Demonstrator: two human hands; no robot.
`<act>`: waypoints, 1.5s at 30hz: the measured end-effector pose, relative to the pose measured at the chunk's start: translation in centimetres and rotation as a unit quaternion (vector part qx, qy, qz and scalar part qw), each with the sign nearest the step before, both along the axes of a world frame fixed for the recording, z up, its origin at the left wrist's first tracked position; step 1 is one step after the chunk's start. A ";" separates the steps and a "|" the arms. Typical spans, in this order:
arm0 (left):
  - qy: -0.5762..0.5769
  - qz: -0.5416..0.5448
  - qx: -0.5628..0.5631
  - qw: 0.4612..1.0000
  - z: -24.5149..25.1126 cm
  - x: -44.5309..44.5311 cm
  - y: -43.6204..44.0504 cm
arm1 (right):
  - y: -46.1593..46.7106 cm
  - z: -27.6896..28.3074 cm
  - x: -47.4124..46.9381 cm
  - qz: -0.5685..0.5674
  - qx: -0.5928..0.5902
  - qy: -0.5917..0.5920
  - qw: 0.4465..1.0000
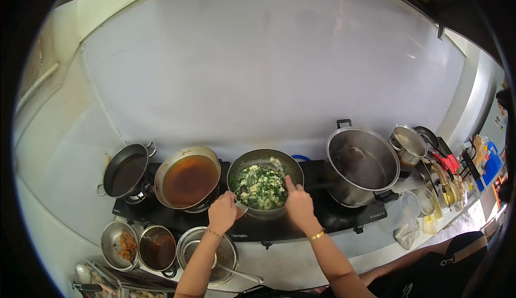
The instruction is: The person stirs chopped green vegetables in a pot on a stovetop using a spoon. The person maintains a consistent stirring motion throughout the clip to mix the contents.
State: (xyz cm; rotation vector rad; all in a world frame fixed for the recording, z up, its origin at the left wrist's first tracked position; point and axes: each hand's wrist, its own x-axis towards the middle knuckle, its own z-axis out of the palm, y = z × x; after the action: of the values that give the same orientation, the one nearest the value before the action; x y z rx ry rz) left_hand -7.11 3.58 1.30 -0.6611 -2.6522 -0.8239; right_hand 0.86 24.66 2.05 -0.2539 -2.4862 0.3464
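Note:
Directly before me a dark frying pan (250, 160) sits on the black cooktop (314, 213). Chopped leafy greens with pale yellow pieces like scrambled egg (262, 185) fill much of it. My left hand (222, 212) is at the pan's near left rim, closed around a thin metal utensil (241, 189) that reaches into the food. At the near right rim, my right hand (299, 206) grips a spatula-like utensil (278, 165), index finger stretched along it. Its broad end rests near the pan's far side; most of its handle is hidden by my fingers.
Left of the pan stand a wok of brown liquid (166, 165) and a black pot (135, 151). A steaming stockpot (342, 197) is right. Along the front are a bowl of fried pieces (111, 243), a small pot (146, 233) and a long-handled sieve (242, 273). Another person's arm (391, 262) is lower right.

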 end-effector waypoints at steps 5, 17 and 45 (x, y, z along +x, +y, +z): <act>0.122 0.035 -0.031 0.991 0.5 1.5 0.1 | -0.8 -0.4 0.9 0.128 -0.010 -0.135 0.983; -0.072 0.078 -0.045 0.993 1.7 3.2 0.1 | -2.3 -2.0 1.3 0.160 -0.040 -0.114 0.980; -0.312 -0.045 0.336 0.888 -3.8 1.1 -0.9 | -3.8 -2.0 1.7 0.180 -0.043 -0.172 0.968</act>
State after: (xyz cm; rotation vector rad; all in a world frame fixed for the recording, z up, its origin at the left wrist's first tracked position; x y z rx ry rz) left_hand -6.02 2.68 -2.49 -0.3596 -2.5274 -2.1436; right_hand 2.59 20.85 0.09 0.1194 -2.8653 0.6034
